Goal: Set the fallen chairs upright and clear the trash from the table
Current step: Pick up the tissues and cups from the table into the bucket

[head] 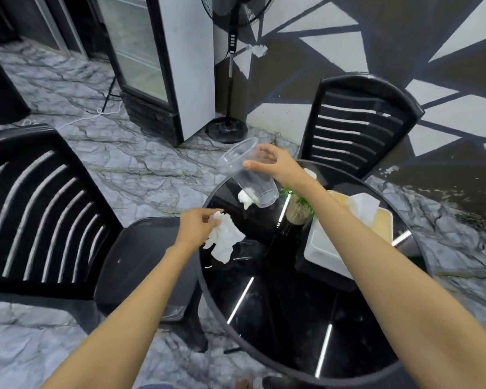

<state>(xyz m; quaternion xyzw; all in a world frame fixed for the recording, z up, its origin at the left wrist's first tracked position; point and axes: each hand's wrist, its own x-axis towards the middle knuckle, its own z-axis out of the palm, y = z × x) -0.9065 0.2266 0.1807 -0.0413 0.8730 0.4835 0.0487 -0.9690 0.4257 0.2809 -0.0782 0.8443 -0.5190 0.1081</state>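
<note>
While both bare arms reach forward from the bottom of the frame, the left hand (194, 228) has its grip pinched together on a crumpled white napkin (222, 239) at the left edge of the round black tabletop (278, 299). At centre frame, the right hand (272, 161) tilts a clear plastic cup (249, 176), fingers seemingly only loosely curled around it, above another napkin wad (244, 200)

Even, cool indoor light fills the scene, shadows soft and shallow; bright strip reflections streak the glossy black table (292, 318) from 5 to 6 o'clock; wide-angle distortion bows the chair (40, 209) at 9 o'clock and the wall at 2 o'clock; motion blur softens the clear plastic cup (247, 175) near centre.
</note>
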